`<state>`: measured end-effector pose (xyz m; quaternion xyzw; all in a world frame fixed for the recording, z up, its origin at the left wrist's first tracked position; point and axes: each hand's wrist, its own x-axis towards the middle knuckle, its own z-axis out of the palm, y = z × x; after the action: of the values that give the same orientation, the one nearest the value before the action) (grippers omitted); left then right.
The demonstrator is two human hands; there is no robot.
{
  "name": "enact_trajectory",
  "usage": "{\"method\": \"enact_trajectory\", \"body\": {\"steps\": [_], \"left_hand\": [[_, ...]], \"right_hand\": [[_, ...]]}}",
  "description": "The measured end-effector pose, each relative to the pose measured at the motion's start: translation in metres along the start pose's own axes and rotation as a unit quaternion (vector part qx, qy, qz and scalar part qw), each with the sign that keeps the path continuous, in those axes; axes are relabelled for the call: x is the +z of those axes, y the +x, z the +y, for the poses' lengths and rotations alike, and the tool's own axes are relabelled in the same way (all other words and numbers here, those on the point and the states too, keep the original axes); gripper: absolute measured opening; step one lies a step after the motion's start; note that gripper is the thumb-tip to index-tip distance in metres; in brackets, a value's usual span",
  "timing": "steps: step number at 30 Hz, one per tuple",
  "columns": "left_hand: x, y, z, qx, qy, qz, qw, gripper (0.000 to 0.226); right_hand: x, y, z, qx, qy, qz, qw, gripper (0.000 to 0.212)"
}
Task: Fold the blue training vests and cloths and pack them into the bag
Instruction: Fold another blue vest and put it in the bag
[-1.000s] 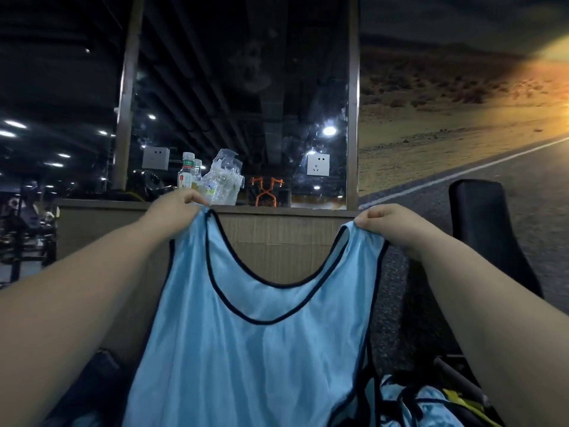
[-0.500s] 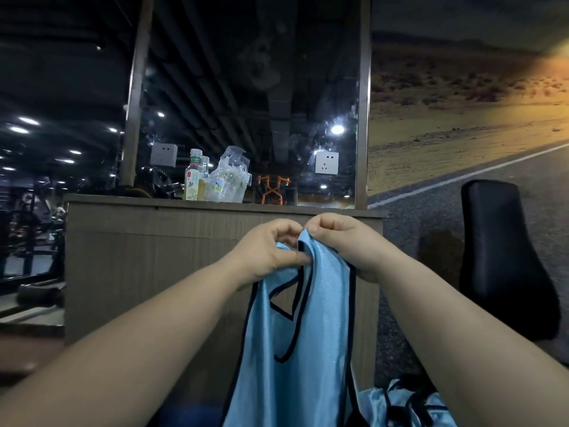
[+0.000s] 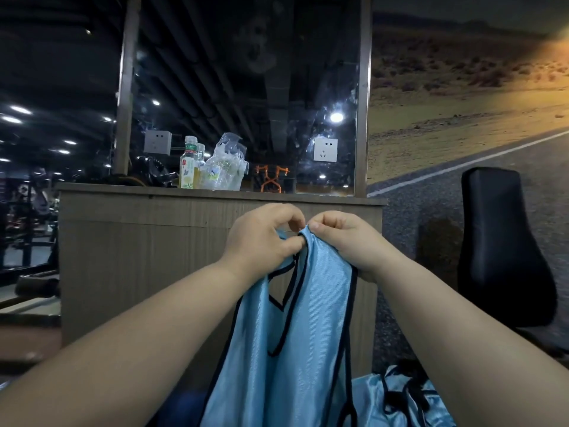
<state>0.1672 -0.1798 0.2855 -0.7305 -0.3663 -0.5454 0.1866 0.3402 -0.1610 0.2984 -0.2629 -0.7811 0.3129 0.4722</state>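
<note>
One blue training vest [image 3: 317,318], folded lengthwise, is held hanging before the wooden counter [image 3: 138,257], its shoulder straps pinched together by the left hand [image 3: 261,238] and right hand [image 3: 343,241].

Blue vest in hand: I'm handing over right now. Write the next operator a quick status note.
Left hand and right hand: both pinch the blue training vest at its shoulder straps, which are held together; the vest hangs in the air.
Done: vest halved lengthwise.
Left: fold it down further and pack it. More blue vests lie heaped at lower right, unfolded. Bag not clearly in view.
</note>
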Motion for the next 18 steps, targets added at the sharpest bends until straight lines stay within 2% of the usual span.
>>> {"method": "enact_trajectory", "body": {"steps": [2,7,13,18], "left_hand": [[0.0,0.0,0.0,0.017,0.003,0.008,1.0,0.015],[-0.004,0.002,-0.006,0.016,-0.016,-0.003,1.0,0.006],[-0.013,0.004,-0.007,-0.012,-0.048,-0.09,0.995,0.014],[-0.015,0.001,-0.007,-0.019,-0.081,-0.117,0.99,0.018]], "right_hand": [[0.001,0.0,0.001,0.001,-0.009,0.001,1.0,0.022],[-0.002,-0.001,0.004,0.007,0.0,0.0,1.0,0.019],[-0.009,0.001,0.009,0.015,0.008,-0.069,0.997,0.02],[-0.013,0.002,0.008,0.018,0.014,-0.063,0.998,0.021]]}}
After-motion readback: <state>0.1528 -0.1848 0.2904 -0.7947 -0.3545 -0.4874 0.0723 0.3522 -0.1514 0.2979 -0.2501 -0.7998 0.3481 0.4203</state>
